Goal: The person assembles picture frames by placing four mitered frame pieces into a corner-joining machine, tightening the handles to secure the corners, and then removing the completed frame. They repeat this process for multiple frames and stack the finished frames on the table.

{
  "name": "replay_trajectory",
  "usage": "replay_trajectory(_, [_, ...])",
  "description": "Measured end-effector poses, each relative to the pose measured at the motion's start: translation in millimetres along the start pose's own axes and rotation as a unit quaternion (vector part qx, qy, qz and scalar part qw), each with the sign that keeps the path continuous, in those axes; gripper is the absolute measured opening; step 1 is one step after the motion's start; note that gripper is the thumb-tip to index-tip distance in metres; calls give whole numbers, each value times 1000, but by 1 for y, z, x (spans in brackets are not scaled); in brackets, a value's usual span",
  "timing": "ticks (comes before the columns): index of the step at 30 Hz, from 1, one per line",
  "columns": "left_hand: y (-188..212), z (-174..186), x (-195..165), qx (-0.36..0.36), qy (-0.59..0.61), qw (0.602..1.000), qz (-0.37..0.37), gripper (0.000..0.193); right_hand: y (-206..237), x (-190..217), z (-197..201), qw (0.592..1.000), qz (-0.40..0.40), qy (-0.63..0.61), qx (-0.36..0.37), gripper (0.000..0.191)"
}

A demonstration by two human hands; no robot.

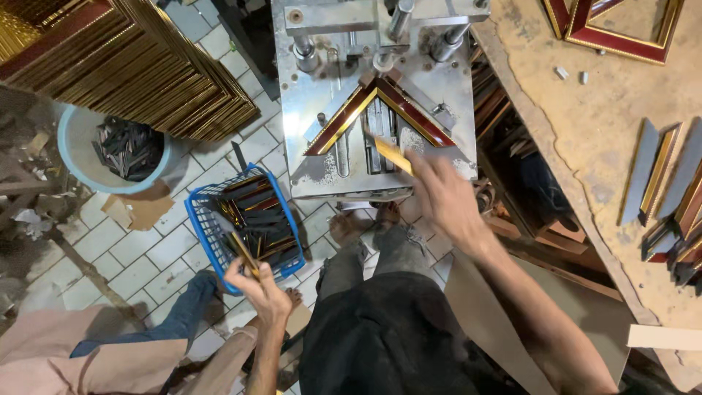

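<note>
Right hand [446,197] pinches a short gold-edged moulding strip [393,153] over the grey metal corner-joining machine [380,102], just below the maroon-and-gold mitred frame corner [380,110]. Left hand [256,287] grips another strip [243,252] beside the blue plastic basket [201,227], left of machine. Risk: fingers near the clamp could get nipped; joint may shift.

1. Pale square-tiled floor [157,252], dusty and littered with scraps.
2. Worn wooden workbench [585,139] stands right of the floor.
3. Pale blue bucket [80,164] sits at the floor's left edge.
4. Stacked gilt mouldings [146,66] rise above that bucket.
</note>
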State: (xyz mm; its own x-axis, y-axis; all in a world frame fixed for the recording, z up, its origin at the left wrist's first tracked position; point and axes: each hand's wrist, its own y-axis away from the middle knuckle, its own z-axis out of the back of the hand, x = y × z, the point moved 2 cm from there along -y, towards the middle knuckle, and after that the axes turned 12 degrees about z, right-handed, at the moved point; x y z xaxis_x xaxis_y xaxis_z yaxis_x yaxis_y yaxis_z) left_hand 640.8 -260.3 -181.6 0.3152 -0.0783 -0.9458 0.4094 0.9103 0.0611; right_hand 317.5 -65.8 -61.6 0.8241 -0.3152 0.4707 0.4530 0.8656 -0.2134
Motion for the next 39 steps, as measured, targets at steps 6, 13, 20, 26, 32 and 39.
replay_trajectory(6, [-50,-35,-81,137,-189,960,-156,28,-33,-56,-23,962,88,257,-14,58])
replay_trajectory(13, [-118,-116,-128,77,-229,909,-339,22,28,-35,-19,988,109,95,-53,43])
replay_trajectory(20, [-131,-165,-129,100,-330,890,-297,27,3,-68,1,985,-25,152,-71,30])
replay_trajectory(26, [-151,-198,-126,102,-286,927,-218,27,-49,-84,-32,985,-24,139,-102,28])
replay_trajectory(32, [-150,-206,-118,102,-303,921,-221,27,-60,-88,-46,986,-28,118,-116,27])
replay_trajectory(39, [-152,-204,-119,83,-282,926,-235,27,-54,-94,-48,982,-30,104,-155,24])
